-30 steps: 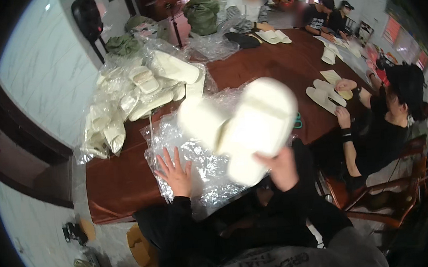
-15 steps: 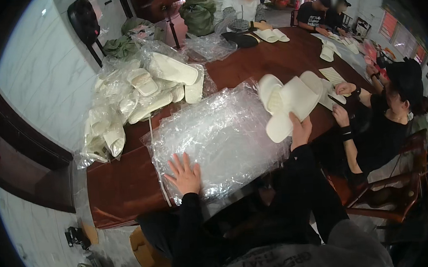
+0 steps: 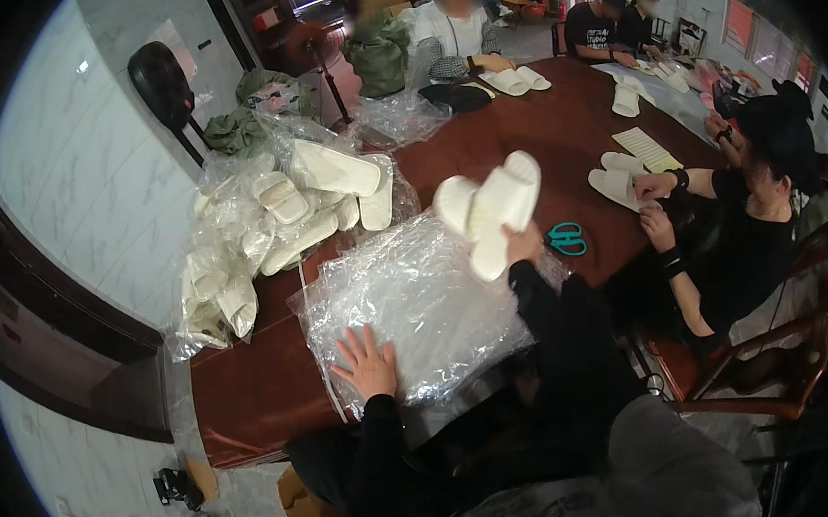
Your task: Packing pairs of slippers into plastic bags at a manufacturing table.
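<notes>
My left hand [image 3: 368, 365] lies flat, fingers spread, on the near left part of a stack of clear plastic bags [image 3: 407, 302]. In my right hand [image 3: 524, 243] is a pair of cream slippers [image 3: 492, 210], held above the bags' far right part. One slipper stands nearly upright and the other is tilted beside it; my fingers are partly hidden behind them. Left of the stack is a heap of bagged slippers [image 3: 280, 201] in clear plastic.
Teal-handled scissors [image 3: 566, 239] lie right of the stack on the brown table [image 3: 483, 143]. A co-worker [image 3: 753, 225] at the right handles another slipper pair [image 3: 617, 182] beside a label sheet [image 3: 646, 150]. More people sit at the far end. A cardboard box [image 3: 307, 511] stands on the floor.
My right hand has carried the slippers left, over the bags, uncovering the scissors. My left hand stays flat on the stack. The co-worker's slippers now show more fully.
</notes>
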Available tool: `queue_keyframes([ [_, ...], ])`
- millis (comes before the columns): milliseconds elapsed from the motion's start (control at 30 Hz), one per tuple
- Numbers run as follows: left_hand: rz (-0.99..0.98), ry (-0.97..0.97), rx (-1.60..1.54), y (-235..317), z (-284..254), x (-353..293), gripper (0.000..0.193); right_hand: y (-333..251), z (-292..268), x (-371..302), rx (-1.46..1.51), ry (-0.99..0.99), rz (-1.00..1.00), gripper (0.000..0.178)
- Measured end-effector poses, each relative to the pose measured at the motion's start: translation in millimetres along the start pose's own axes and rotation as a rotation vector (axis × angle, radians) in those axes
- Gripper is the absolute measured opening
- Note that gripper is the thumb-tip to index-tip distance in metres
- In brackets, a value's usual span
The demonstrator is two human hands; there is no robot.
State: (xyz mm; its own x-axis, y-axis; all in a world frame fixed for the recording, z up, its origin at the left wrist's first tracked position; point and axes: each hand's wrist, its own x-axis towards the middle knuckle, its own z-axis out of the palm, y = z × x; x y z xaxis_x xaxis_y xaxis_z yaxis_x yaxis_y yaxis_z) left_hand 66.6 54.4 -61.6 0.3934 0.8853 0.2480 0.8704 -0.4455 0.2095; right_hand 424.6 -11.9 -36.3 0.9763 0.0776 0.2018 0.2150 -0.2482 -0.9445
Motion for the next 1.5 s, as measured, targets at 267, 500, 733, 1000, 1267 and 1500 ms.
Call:
queue_keyframes([
  [267,-0.091,-0.186,-0.104,-33,-31,3,0.069,-87,-118,-29,0.795,-0.353,0.141,0.031],
  [500,0.027,-0.263,-0.181,-22,-31,34,0.065,-58,-111,-46,0.652,-0.726,0.447,0.03],
  [733,0.056,-0.335,-0.123,-15,-11,30,0.067,-66,-114,56,1.031,-0.442,0.392,0.032],
  [1000,-0.004,-0.317,-0.081,-29,-11,26,0.07,-60,-33,-14,0.496,-0.807,-0.035,0.051],
  [1267,0.102,-0.176,-0.506,-55,-37,51,0.044,-41,-29,-90,-0.426,-1.231,-0.99,0.049],
  [1500,-0.17,0.1,-1.047,-55,-109,179,0.017,-41,-17,-80,-0.29,-1.259,-0.982,0.04],
])
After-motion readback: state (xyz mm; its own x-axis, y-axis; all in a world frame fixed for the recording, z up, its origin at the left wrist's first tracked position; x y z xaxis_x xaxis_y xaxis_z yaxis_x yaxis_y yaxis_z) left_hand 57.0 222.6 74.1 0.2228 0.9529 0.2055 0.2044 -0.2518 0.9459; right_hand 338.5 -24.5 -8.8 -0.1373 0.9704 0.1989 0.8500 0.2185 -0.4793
